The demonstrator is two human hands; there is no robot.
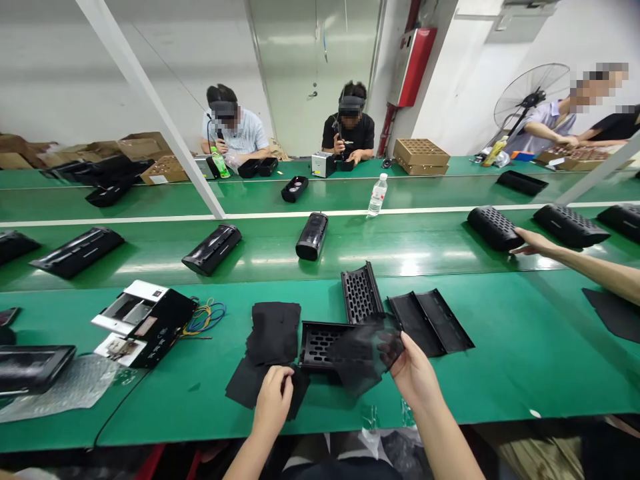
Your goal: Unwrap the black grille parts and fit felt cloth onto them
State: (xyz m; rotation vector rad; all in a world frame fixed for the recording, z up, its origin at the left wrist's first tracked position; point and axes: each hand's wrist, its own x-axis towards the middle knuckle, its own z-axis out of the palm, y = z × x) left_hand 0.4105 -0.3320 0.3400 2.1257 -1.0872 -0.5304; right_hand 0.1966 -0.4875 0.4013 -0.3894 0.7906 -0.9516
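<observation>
My right hand is closed on a thin black mesh sheet, held over a perforated black grille that lies on the green bench. My left hand pinches the edge of a black fabric piece at the front of a stack of black fabric. A second perforated grille and a plain black shell lie just behind.
Black speaker housings ride the conveyor belt behind. A neighbour's hand reaches for one at the right. An electronic box with coloured wires sits left. A water bottle, cardboard trays and several seated workers are beyond.
</observation>
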